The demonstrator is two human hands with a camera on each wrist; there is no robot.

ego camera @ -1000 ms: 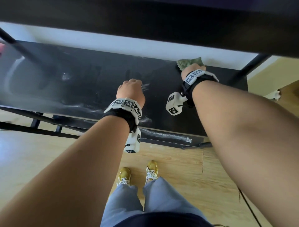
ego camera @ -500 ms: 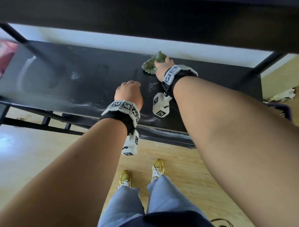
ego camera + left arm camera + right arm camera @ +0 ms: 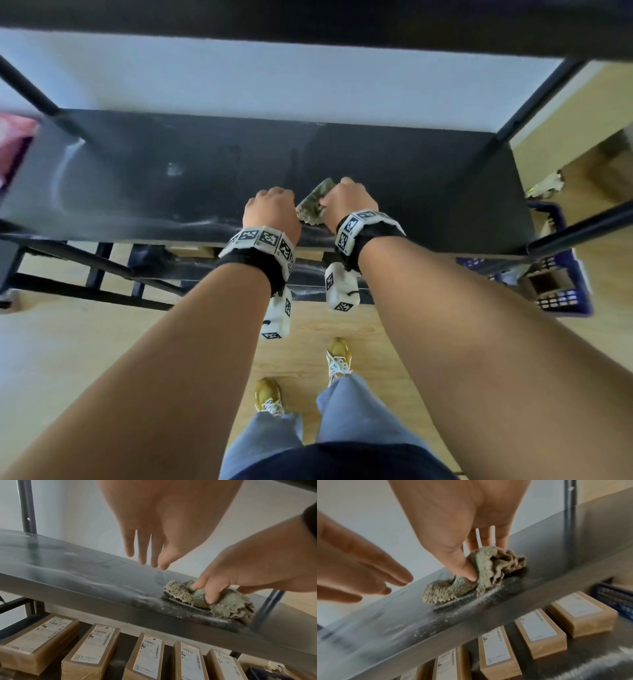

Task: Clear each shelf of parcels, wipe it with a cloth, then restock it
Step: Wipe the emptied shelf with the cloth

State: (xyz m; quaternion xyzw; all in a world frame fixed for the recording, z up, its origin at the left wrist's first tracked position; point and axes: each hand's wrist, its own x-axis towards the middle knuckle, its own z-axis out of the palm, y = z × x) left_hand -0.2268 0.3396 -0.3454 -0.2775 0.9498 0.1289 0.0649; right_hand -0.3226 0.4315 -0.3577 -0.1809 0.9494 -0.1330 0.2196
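Observation:
A dusty black shelf [image 3: 411, 178] spans the rack, bare of parcels. My right hand [image 3: 346, 202] pinches a crumpled grey-green cloth [image 3: 313, 202] and presses it on the shelf near the front edge, where a band of dust [image 3: 173, 607] lies. In the right wrist view the thumb digs into the cloth [image 3: 471, 577]. My left hand [image 3: 272, 210] hovers just left of the cloth with fingers [image 3: 144, 553] straight, holding nothing. Several brown parcels [image 3: 96, 647] with white labels lie on the shelf below.
Black rack posts [image 3: 534, 92] stand at the shelf corners, and an upper shelf [image 3: 308, 20] hangs overhead. A blue crate [image 3: 561, 277] sits on the wooden floor at the right. Something pink [image 3: 13, 137] shows at the far left edge.
My right hand has dragged the cloth from the back of the shelf to its front edge, beside my left hand. The left hand stayed roughly in place.

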